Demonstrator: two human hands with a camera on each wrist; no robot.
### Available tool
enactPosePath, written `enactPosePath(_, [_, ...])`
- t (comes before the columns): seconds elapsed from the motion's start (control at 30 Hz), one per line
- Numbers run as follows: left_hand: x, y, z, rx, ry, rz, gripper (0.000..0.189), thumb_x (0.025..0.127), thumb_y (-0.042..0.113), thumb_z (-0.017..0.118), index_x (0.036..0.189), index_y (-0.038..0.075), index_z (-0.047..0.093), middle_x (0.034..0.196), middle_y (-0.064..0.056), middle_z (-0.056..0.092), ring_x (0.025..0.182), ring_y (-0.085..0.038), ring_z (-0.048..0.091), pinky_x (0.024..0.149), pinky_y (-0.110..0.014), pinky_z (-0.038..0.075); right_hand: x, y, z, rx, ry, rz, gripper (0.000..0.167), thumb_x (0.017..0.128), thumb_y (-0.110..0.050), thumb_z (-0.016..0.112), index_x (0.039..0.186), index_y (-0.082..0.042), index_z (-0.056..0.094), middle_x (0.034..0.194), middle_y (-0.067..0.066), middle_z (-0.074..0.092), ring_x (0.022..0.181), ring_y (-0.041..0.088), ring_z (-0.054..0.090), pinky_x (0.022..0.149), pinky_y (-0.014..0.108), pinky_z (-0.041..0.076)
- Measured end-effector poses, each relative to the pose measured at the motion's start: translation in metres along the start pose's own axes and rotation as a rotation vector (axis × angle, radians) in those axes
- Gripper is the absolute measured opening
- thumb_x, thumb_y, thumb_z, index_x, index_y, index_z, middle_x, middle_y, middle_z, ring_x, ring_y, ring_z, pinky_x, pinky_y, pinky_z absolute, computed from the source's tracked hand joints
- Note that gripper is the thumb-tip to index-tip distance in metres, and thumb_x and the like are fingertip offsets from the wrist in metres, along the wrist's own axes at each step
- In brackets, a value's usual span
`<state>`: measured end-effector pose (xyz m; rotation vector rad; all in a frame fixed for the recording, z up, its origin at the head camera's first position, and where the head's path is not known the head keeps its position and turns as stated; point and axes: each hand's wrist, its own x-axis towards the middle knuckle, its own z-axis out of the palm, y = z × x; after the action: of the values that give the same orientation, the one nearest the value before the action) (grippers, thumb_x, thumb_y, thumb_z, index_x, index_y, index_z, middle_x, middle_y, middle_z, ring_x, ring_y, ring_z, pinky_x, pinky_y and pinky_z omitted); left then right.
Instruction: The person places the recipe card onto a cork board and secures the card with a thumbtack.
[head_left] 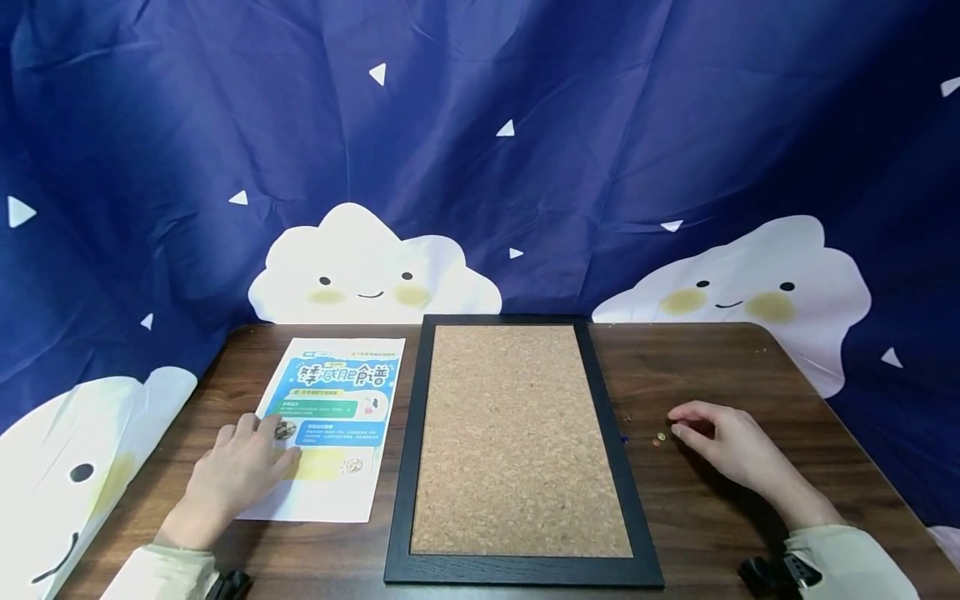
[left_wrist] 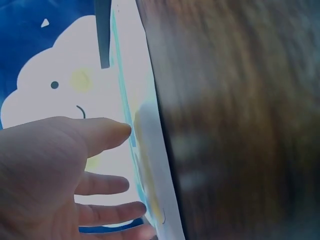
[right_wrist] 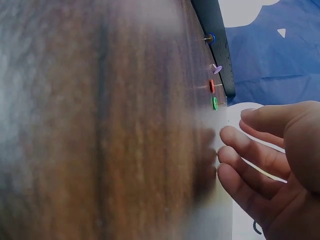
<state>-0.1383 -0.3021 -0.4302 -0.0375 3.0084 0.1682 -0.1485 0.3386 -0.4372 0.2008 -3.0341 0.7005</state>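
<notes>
My left hand (head_left: 238, 468) rests on the lower left part of a printed sheet (head_left: 341, 500) with Chinese lettering, its fingers spread and relaxed. In the left wrist view the thumb and fingers touch or hover just over the paper; nothing is gripped. My right hand (head_left: 738, 450) is over the table beside several small thumbtacks, fingers loosely bent and nothing seen between them. The right wrist view shows a green thumbtack (right_wrist: 215, 103), a red thumbtack (right_wrist: 212, 86), a purple thumbtack (right_wrist: 217, 69) and a blue thumbtack (right_wrist: 212, 38), the green one nearest the hand.
A cork board (head_left: 517, 442) in a black frame (head_left: 525, 571) lies between the hands, with the sheet to its left and the tacks to its right. All lie on a brown wooden table (head_left: 697, 517). Behind it hangs a blue cloth (head_left: 555, 167) with white clouds.
</notes>
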Motion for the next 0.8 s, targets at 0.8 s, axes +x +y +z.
enactPosePath(0.8, [0.004, -0.013, 0.000, -0.159, -0.053, -0.091, 0.099, 0.098, 0.057, 0.072, 0.157, -0.012, 0.031, 0.147, -0.048, 0.027, 0.133, -0.070, 0.021, 0.092, -0.085, 0.039, 0.002, 0.001, 0.009, 0.059, -0.038, -0.012, 0.014, 0.098, -0.009, 0.077, 0.111, -0.006, 0.080, 0.103, 0.006, 0.080, 0.087, 0.017, 0.062, 0.075, 0.032, 0.051])
